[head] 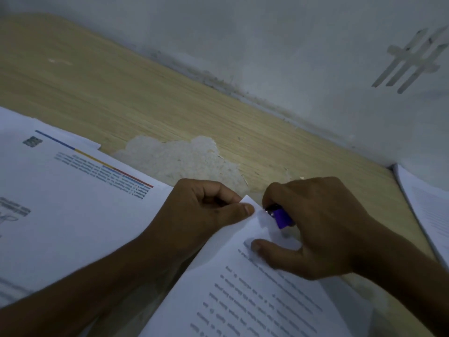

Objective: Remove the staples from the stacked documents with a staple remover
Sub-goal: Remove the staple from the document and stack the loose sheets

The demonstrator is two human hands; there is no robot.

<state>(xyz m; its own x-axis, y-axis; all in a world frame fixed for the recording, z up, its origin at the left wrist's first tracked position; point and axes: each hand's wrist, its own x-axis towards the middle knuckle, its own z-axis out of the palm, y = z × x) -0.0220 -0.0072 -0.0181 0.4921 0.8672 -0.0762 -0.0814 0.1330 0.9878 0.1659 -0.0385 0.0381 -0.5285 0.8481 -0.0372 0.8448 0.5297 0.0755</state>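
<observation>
A printed document (255, 293) lies at an angle on the wooden desk in front of me. My left hand (201, 212) pinches its top corner between thumb and fingers. My right hand (315, 227) is closed around a purple staple remover (281, 217), whose dark metal tip touches that same corner just beside my left thumb. My right thumb rests on the page below the tool. The staple itself is too small to make out.
A stack of papers (73, 203) with a coloured header stripe lies to the left. Another stack of papers (427, 205) sits at the right edge against the wall. The desk (121, 98) has a patch of peeled veneer (182, 159) just beyond my hands.
</observation>
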